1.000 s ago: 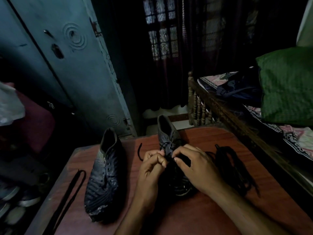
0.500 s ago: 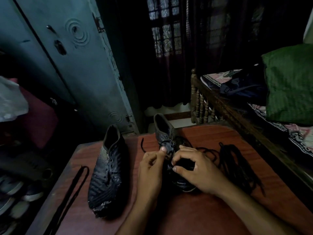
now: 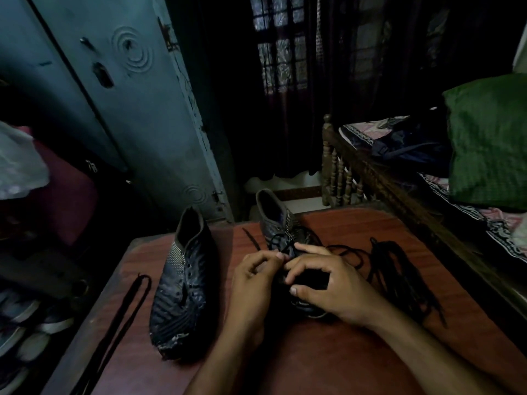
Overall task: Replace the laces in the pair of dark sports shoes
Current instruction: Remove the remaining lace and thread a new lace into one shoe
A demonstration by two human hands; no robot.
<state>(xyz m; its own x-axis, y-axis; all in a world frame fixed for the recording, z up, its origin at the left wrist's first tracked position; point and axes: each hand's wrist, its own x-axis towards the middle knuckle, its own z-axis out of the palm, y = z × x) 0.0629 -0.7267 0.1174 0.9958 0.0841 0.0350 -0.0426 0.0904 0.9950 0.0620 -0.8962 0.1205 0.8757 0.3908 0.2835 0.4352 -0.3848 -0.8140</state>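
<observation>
Two dark sports shoes stand on a reddish-brown table (image 3: 356, 366). The left shoe (image 3: 185, 286) has bare eyelets and lies toe toward me. The right shoe (image 3: 281, 223) is mostly covered by my hands. My left hand (image 3: 253, 283) pinches a black lace at the shoe's eyelets. My right hand (image 3: 330, 283) curls over the shoe's front, its fingertips meeting the left hand's at the lace. One lace end (image 3: 252, 239) trails left of the shoe. A black lace (image 3: 128, 312) lies along the table's left edge. A tangle of black laces (image 3: 399, 275) lies to the right.
A blue-grey metal cupboard (image 3: 128, 109) stands behind the table on the left. A wooden bed rail (image 3: 370, 172) runs along the right, with a green pillow (image 3: 487, 143) and a dark bag (image 3: 407, 146) on the bed. Other shoes (image 3: 25, 332) sit low at the left.
The view has shifted slightly. My hands stay on the right shoe, and my fingertips have worked the lace a little at the eyelets.
</observation>
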